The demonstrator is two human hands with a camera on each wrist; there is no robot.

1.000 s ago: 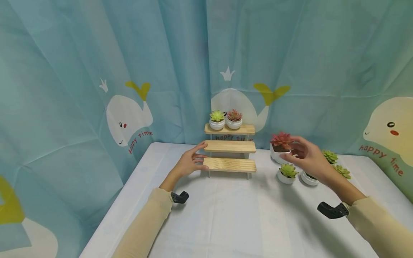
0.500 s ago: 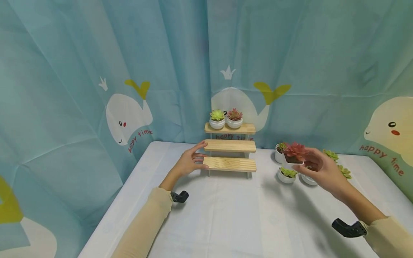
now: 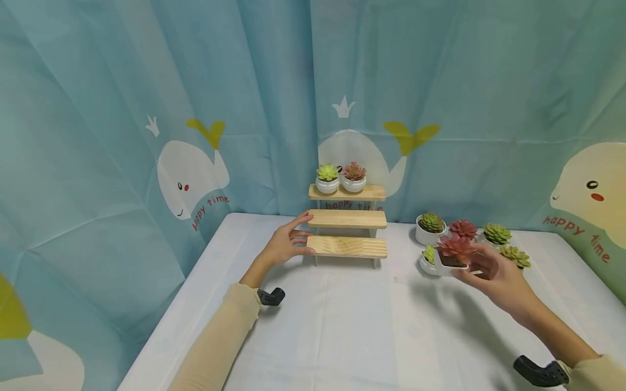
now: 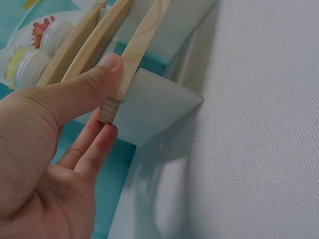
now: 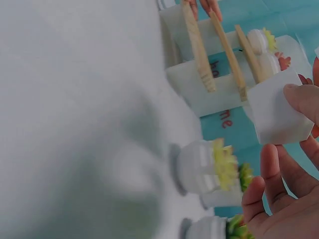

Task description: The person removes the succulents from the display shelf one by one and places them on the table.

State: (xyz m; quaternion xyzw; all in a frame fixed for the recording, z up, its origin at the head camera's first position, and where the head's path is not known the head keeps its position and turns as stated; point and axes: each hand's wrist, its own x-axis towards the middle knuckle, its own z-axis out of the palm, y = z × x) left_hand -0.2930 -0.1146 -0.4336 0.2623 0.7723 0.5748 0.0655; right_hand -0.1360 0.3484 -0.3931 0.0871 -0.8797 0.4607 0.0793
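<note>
My right hand (image 3: pixel 506 279) pinches a small white square pot holding a red artificial succulent (image 3: pixel 456 248), held up in front of the other pots. In the right wrist view the thumb lies on one side of the white pot (image 5: pixel 279 107), fingers at its other sides. My left hand (image 3: pixel 282 247) holds the left end of a three-tier wooden stand (image 3: pixel 347 219). The left wrist view shows the thumb and fingertips at the end of its lowest board (image 4: pixel 134 55). On the top tier sit a green succulent (image 3: pixel 327 179) and a reddish one (image 3: pixel 354 178), both in round white pots.
Several potted succulents stand right of the stand, among them a green one (image 3: pixel 430 228), a red one (image 3: pixel 462 229) and another green one (image 3: pixel 496 234). A white cloth covers the table (image 3: pixel 342 326). A blue whale-print curtain (image 3: pixel 274 108) hangs behind.
My right hand has carried the red succulent to the right and nearer to me, uncovering pots behind it. My left hand stays at the stand.
</note>
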